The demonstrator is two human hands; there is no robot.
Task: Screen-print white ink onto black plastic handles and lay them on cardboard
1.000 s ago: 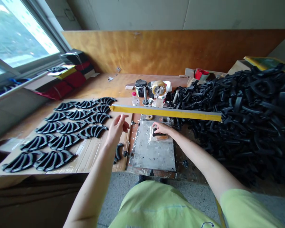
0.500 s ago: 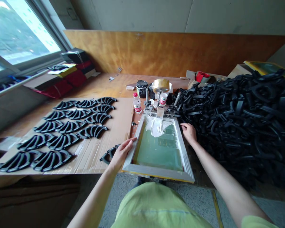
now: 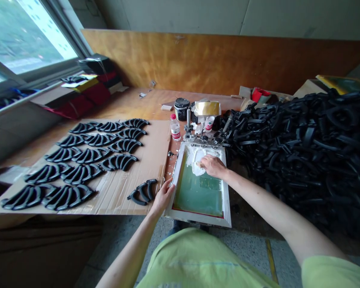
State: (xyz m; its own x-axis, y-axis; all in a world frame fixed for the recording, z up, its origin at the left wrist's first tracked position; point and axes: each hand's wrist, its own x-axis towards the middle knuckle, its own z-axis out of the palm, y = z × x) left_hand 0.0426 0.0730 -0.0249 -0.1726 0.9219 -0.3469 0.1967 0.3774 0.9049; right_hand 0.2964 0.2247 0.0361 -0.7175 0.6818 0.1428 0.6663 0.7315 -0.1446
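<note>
The silk-screen frame (image 3: 227, 200) lies in front of me, its green mesh (image 3: 195, 196) inside a pale metal border. White ink (image 3: 195, 154) is smeared over the far end of the mesh. My right hand (image 3: 213, 166) is closed on a small squeegee at the ink; most of the squeegee is hidden by the fingers. At the left border, my left hand (image 3: 165, 194) is closed on the frame's edge. Just left of it, a curved black plastic part (image 3: 142, 192) rests on the cardboard (image 3: 114, 192).
Rows of black slatted parts (image 3: 90, 156) cover the cardboard at left. A large heap of black parts (image 3: 303, 152) rises on the right. Behind the frame stand a metal clamp (image 3: 202, 140), a bottle (image 3: 175, 130), a black tub (image 3: 182, 109) and a tape roll (image 3: 207, 108).
My right hand has moved from beside the frame's right border onto the squeegee over the ink. The frame's near end has come down, with my left hand staying at its left edge.
</note>
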